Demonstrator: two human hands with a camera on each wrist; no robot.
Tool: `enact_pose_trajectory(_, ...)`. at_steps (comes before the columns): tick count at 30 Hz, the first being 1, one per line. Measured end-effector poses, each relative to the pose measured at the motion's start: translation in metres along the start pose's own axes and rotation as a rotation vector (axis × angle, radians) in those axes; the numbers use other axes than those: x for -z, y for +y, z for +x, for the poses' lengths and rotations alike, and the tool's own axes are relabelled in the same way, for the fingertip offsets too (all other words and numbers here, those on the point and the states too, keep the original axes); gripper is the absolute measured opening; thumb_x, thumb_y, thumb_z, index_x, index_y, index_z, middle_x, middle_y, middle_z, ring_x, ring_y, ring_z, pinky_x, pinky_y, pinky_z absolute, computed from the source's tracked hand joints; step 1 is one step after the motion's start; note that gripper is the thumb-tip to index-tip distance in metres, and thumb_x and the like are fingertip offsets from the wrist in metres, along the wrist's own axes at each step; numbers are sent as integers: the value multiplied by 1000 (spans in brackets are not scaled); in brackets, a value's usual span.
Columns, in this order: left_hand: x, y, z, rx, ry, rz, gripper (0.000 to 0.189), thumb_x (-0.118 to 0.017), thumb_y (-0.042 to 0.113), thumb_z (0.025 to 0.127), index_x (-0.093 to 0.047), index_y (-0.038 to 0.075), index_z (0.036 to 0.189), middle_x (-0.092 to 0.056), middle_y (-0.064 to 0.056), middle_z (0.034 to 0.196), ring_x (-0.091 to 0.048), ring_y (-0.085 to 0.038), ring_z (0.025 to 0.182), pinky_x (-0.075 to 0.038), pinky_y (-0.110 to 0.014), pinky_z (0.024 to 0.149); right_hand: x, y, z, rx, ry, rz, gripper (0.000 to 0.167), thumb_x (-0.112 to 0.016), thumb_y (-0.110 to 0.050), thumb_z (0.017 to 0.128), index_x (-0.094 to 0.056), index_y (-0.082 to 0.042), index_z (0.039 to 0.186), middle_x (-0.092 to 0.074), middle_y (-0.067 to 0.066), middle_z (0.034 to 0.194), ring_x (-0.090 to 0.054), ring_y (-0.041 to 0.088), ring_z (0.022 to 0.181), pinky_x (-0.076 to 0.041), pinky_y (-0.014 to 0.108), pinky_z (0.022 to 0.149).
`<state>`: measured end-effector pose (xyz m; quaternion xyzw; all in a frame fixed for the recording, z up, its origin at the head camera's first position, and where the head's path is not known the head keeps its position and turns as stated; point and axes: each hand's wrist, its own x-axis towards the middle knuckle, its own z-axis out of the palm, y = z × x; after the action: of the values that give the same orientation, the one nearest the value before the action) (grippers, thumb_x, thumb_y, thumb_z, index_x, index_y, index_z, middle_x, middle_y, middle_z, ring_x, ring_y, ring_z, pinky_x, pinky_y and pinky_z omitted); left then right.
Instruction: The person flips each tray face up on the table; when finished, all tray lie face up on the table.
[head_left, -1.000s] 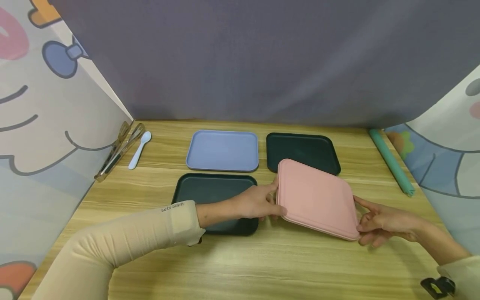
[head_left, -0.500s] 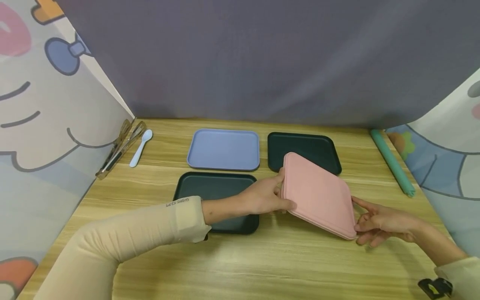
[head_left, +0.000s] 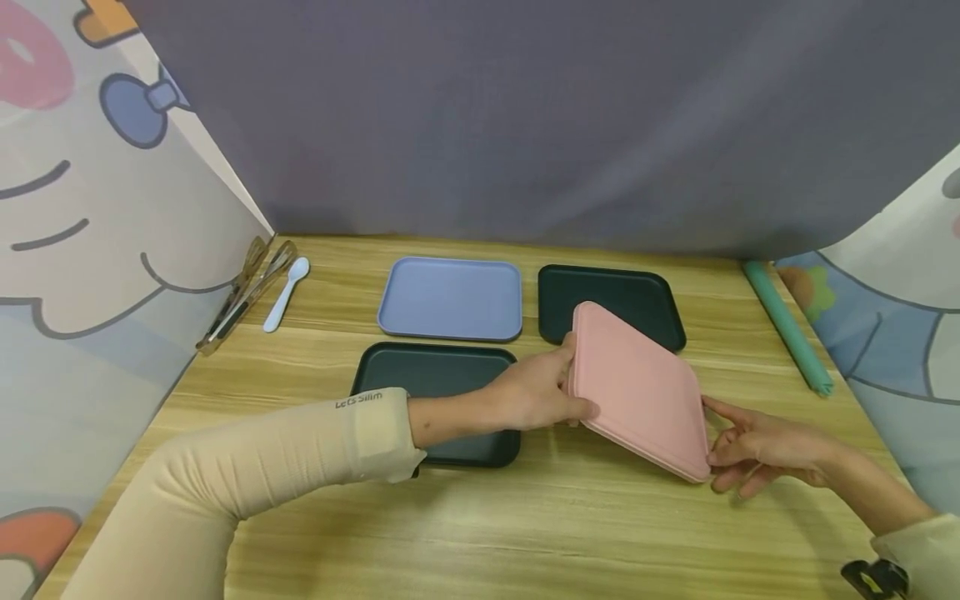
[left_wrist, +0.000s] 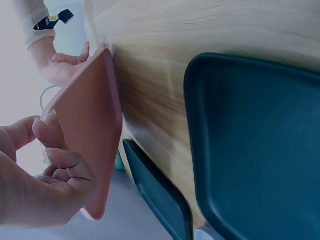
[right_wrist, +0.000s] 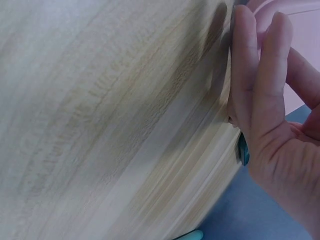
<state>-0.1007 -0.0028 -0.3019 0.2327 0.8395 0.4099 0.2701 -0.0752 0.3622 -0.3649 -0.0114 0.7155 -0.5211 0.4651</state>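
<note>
A pink tray (head_left: 637, 387) is held tilted above the table, its left side raised and its lower right corner close to the wood. My left hand (head_left: 536, 392) grips its left edge, thumb on the face turned to the head camera. At the right edge my right hand (head_left: 772, 450) holds the tray between thumb and fingers near the lower corner. Behind it a dark green tray (head_left: 607, 292) lies partly covered. Another dark green tray (head_left: 427, 371) lies under my left forearm. A blue tray (head_left: 450, 298) lies flat at the back.
Metal tongs or whisks (head_left: 251, 292) and a pale blue spoon (head_left: 287, 293) lie at the table's left edge. A green rolled cloth or tube (head_left: 787, 329) lies along the right edge. A grey curtain (head_left: 480, 117) stands behind the wooden table (head_left: 480, 542).
My left hand has shifted right and slightly up, raising the tray's left side so it tilts more steeply. The right hand has stayed nearly in place at the opposite edge.
</note>
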Motion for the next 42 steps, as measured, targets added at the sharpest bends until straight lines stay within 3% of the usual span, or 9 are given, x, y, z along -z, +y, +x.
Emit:
enact_pose_trajectory(4,0,4,-1,-9,1,-1,103,-73,29,92,1,11,162,-72,2,74,-59,-8,59,-41,-22,50,-2,0,-1,-15,23,-25,103,-57,-11,100,32,2,150,-63,12,103,-74,27,87,-61,37,68)
enact_pose_trajectory(8,2,6,-1,-5,8,-7,104,-74,29,91,0,13,162,-72,4,74,-60,-9,60,-42,-22,50,-6,-8,-2,-69,108,-140,105,-63,-16,98,24,1,154,-63,13,99,-73,27,81,-61,39,66)
enact_pose_trajectory(11,3,5,-1,-3,18,-11,102,-74,29,92,-2,10,162,-72,4,74,-59,-9,59,-42,-22,50,-10,-27,-3,-113,198,-270,107,-66,-24,96,20,-1,156,-62,14,95,-71,26,76,-60,41,63)
enact_pose_trajectory(15,4,3,-2,-9,26,-18,101,-74,27,92,-3,9,162,-74,-1,76,-59,-10,57,-42,-22,49,-15,-68,-1,-116,277,-387,106,-65,-36,98,17,-8,159,-58,14,95,-68,25,72,-59,41,59)
enact_pose_trajectory(20,4,2,-4,-3,33,-34,101,-75,27,92,-4,10,162,-74,-3,78,-59,-10,55,-42,-22,48,-23,-123,11,-70,286,-482,101,-59,-47,100,14,-14,161,-57,16,103,-70,26,78,-60,42,62)
enact_pose_trajectory(25,2,3,-5,13,48,-43,98,-74,28,92,-9,11,163,-73,-2,78,-62,-12,58,-44,-23,48,-37,-159,31,-16,334,-589,97,-56,-53,99,6,-12,162,-61,15,98,-69,23,76,-60,40,61)
enact_pose_trajectory(29,-1,5,-4,10,65,-22,93,-74,28,92,-15,15,162,-72,0,74,-63,-13,57,-42,-23,45,-47,-175,42,-3,370,-646,96,-51,-59,99,0,-7,162,-65,11,88,-69,20,71,-59,39,59)
enact_pose_trajectory(33,-2,8,-4,-6,83,-2,85,-74,27,91,-25,17,160,-68,4,67,-60,-11,53,-39,-22,43,-54,-187,48,-38,361,-679,99,-44,-67,98,-2,-5,162,-67,13,91,-71,21,72,-59,40,60)
enact_pose_trajectory(42,-3,12,-6,-5,107,20,80,-74,28,92,-30,10,157,-67,4,65,-53,-10,45,-35,-22,41,-66,-208,56,-95,353,-729,102,-47,-69,95,-8,0,160,-62,16,91,-71,25,70,-60,38,61)
